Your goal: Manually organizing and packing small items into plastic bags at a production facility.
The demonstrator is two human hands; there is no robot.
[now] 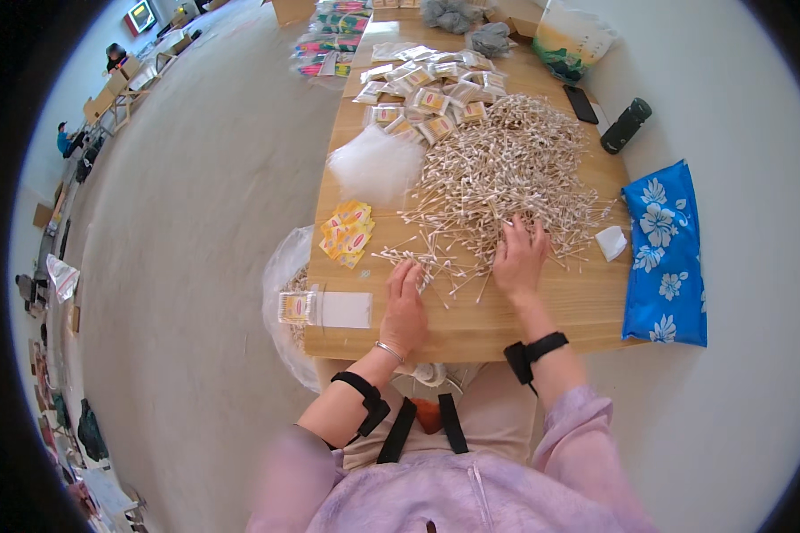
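Observation:
A large heap of cotton swabs (507, 169) spreads over the wooden table, thinning into loose swabs toward the near edge. My right hand (519, 262) rests on the near side of the heap, fingers slightly apart among the swabs. To its left, my left hand (405, 306) has its fingers curled down and closed over some swabs at the scattered edge; how many is hidden. Beside that hand lies a clear packet of swabs (294, 307) with a white flap (346, 310). Yellow printed cards (347, 233) and a stack of clear plastic bags (378, 164) lie farther off.
Filled swab packets (431, 102) pile up beyond the bags. Along the right are a black phone (581, 104), a black bottle (626, 126), a white paper piece (611, 242) and a blue floral pouch (665, 258). A clear bag (284, 258) hangs by the table's left edge (318, 209).

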